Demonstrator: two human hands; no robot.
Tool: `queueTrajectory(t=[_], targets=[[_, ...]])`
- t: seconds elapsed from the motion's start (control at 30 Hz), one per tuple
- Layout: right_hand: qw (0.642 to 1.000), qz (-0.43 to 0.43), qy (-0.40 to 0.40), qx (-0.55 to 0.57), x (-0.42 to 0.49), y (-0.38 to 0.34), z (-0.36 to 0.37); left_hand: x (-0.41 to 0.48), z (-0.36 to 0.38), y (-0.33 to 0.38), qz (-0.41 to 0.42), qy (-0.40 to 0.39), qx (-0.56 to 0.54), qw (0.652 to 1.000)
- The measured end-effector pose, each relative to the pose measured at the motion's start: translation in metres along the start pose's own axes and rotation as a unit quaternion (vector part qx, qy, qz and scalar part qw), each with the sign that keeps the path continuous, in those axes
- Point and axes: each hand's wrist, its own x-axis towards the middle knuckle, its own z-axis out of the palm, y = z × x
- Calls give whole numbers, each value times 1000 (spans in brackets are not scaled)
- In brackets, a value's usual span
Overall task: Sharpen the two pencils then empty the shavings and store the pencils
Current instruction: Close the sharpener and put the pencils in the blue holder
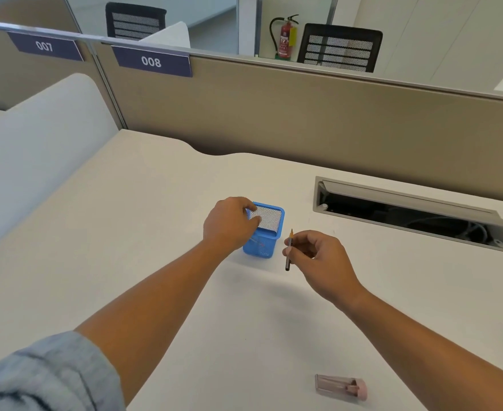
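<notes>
While the left hand (229,225) grips the blue holder (263,232), the right hand (318,256) pinches a pencil (289,250) upright.

left hand (230,224) curled in grip, right hand (318,258) in fingertip pinch

Open-plan office. Beige cubicle partition (303,114) across the middle of the frame, tagged at upper left with numbered desk labels 007 (45,46) and 008 (152,62). Mesh-back office chairs (340,48) beyond it, fire extinguisher (286,37) at top centre, cable hatch (407,212) sunk into the white desk (125,232) at right.
</notes>
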Motion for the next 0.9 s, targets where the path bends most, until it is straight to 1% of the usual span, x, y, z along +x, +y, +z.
queueTrajectory(t=[0.13, 0.23, 0.37, 0.4, 0.47, 0.53, 0.63, 0.7, 0.8, 0.9], targets=[[1000, -6, 4, 6, 3, -2, 0, -8, 0, -10, -10, 74, -107, 992], [1000, -5, 15, 9, 9, -3, -2, -20, 5, -24, -23, 115, -132, 984], [999, -18, 28, 10, 24, -9, -3, -45, 26, -44, -71, 144, -158, 974], [999, -22, 31, 7, 28, -11, -4, -52, 33, -50, -72, 149, -148, 975], [999, -35, 37, 3, 34, -16, -5, -66, 48, -63, -51, 138, -82, 986], [998, -56, 37, -5, 41, -21, -3, -77, 63, -72, -39, 101, -7, 994], [995, -81, 35, -42, 50, -25, 1, -90, 79, -77, -14, 49, 70, 996], [992, -94, 36, -70, 57, -25, 5, -95, 85, -78, 4, 37, 117, 993], [989, -96, 39, -108, 65, -23, 10, -96, 86, -78, 11, 42, 140, 989], [978, -92, 5, -185, 70, -22, 13, -97, 85, -76, 7, 43, 151, 988]])
